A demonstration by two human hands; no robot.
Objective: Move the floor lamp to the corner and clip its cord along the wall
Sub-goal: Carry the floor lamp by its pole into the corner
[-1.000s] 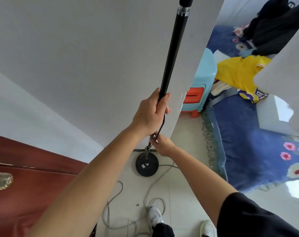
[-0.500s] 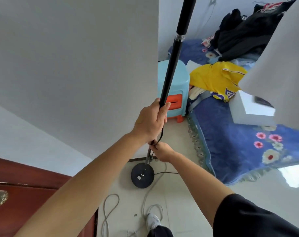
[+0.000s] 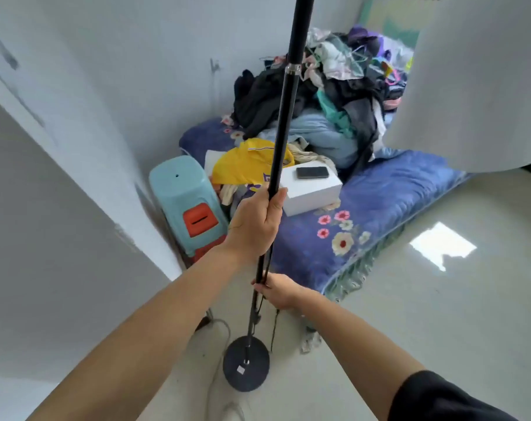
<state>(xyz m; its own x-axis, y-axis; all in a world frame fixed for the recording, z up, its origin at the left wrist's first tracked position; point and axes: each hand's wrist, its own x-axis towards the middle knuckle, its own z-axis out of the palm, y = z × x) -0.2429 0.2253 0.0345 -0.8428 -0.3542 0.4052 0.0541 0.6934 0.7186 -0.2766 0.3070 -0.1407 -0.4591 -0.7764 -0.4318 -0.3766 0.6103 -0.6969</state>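
Observation:
The floor lamp has a thin black pole (image 3: 284, 117) running up the middle of the view and a round black base (image 3: 246, 364) low above the pale floor. Its white shade (image 3: 470, 83) fills the upper right. My left hand (image 3: 256, 224) is shut around the pole at mid-height. My right hand (image 3: 276, 291) grips the pole lower down, together with the thin black cord (image 3: 273, 326) that hangs beside it. Whether the base touches the floor I cannot tell.
A light blue plastic stool (image 3: 186, 202) stands against the white wall (image 3: 76, 117) on the left. Behind the pole lies a blue flowered mattress (image 3: 364, 220) with a clothes pile (image 3: 328, 95), a white box (image 3: 311, 189) and a phone (image 3: 312, 172). A grey cable (image 3: 224, 332) trails on the floor.
The view has swung right, away from the wall and the red door, toward the mattress. The lamp has come along with both hands still gripping its pole.

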